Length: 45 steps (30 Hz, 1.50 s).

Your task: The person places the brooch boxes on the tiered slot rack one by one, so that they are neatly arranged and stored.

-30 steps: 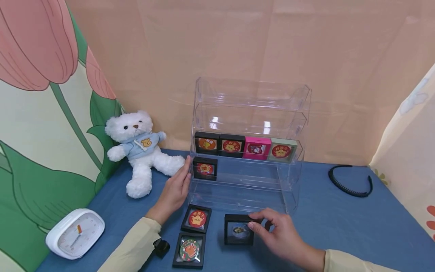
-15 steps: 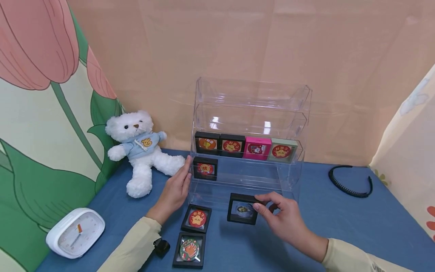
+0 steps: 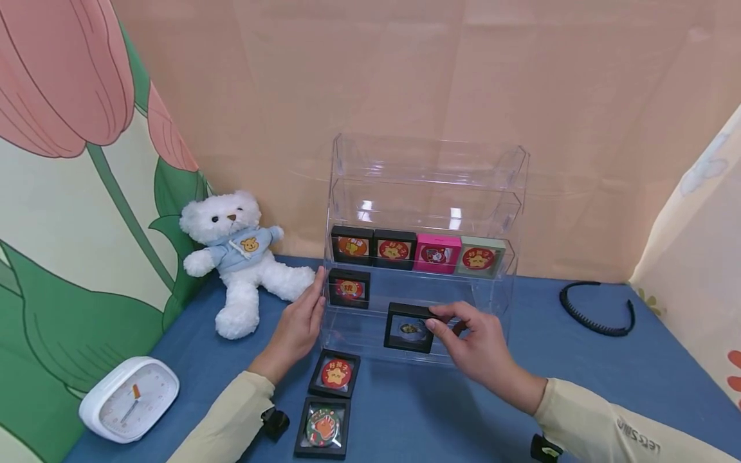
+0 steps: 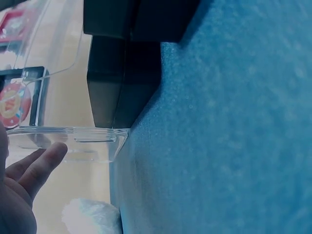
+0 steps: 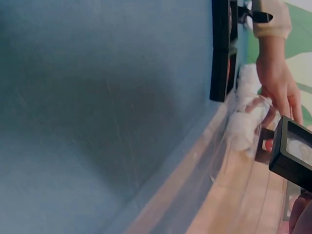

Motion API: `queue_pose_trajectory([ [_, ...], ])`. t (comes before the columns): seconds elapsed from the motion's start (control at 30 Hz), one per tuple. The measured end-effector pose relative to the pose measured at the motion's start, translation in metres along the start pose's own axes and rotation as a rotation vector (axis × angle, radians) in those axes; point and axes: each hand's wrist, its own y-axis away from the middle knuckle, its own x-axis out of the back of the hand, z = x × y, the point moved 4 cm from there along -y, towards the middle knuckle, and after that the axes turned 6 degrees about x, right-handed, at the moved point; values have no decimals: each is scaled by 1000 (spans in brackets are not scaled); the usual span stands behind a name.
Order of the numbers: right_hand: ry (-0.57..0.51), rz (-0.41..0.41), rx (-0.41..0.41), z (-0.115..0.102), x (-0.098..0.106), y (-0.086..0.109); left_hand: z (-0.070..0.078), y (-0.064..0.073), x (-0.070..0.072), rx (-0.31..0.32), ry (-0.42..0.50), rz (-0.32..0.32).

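Note:
My right hand (image 3: 477, 341) pinches a black-framed display box (image 3: 408, 328) by its right edge, holding it up in front of the lower part of a clear tiered rack (image 3: 428, 199). In the right wrist view the same box (image 5: 295, 151) appears at the right edge. My left hand (image 3: 295, 328) rests with straight fingers against the rack's left side. One black box (image 3: 349, 288) stands at the left end of a lower tier. Above it a row holds two black boxes (image 3: 395, 249), a pink box (image 3: 437, 253) and a pale green box (image 3: 480, 257).
Two black boxes lie flat on the blue cloth before the rack, one with a red badge (image 3: 336, 373), one with a green badge (image 3: 322, 427). A white teddy bear (image 3: 234, 257) sits left, a white clock (image 3: 128, 399) nearer. A black headband (image 3: 596, 315) lies right.
My right hand has lifted the black box off the cloth and moved it up and forward to the rack's lower front. The left hand has stayed at the rack's side.

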Motion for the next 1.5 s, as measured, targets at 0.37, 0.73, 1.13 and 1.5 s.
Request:
queue_pose_trajectory([
  [0.37, 29, 26, 9, 3, 0, -27, -4, 1, -2, 29, 9, -28],
  [0.73, 53, 52, -17, 12, -7, -44, -3, 0, -2, 56, 0, -44],
  [1.13, 44, 75, -15, 20, -22, -51, -3, 1, -3, 68, 3, -49],
  [1.5, 55, 72, -29, 24, -32, -51, -4, 1, -3, 44, 11, -34],
])
